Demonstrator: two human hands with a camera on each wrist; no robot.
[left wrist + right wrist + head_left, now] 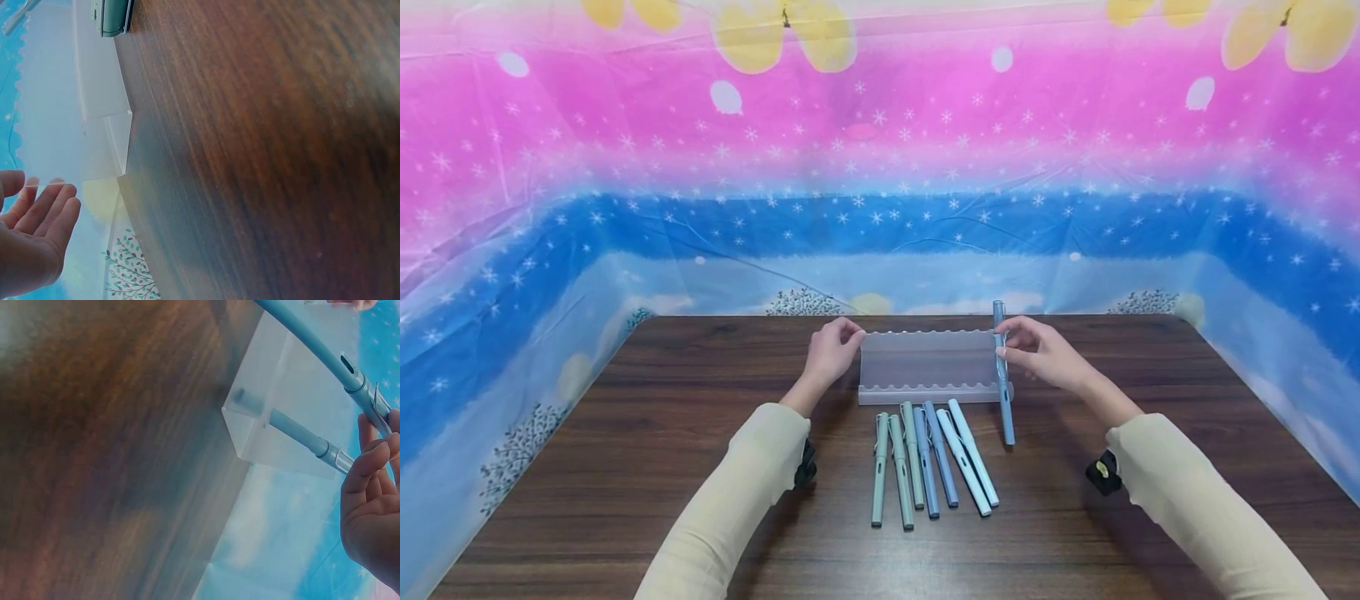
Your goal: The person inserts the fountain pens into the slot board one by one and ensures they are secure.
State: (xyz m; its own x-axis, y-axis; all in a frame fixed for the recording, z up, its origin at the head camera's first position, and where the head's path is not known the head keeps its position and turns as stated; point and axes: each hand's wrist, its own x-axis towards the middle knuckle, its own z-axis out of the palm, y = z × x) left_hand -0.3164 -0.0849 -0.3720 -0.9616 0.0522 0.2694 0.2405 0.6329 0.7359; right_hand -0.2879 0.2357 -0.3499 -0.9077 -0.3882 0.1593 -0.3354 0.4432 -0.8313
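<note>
My right hand (1037, 350) pinches a blue pen (1006, 408) between thumb and fingers by its capped upper part, the barrel slanting down from those fingers toward my body. I have it at the right end of the clear rack (925, 360), in front of the scalloped lip; I can't tell whether barrel and lip touch. On the right wrist feed I see a second blue pen (300, 432) in the rack, just beside the held one, its lower end blurred through the plastic and its cap near my right fingers.

My left hand (835, 354) grips the rack's upper corner nearest it, thumb and fingers at the edge of the back panel.

Between my hands and nearer my body, seven pens lie on the table (587, 500): three green pens (901, 475) closest to the left hand, two darker blue pens (926, 467), then two pale blue pens (976, 490) toward the right hand. Beyond both hands hangs a snowflake-printed cloth (880, 275).
</note>
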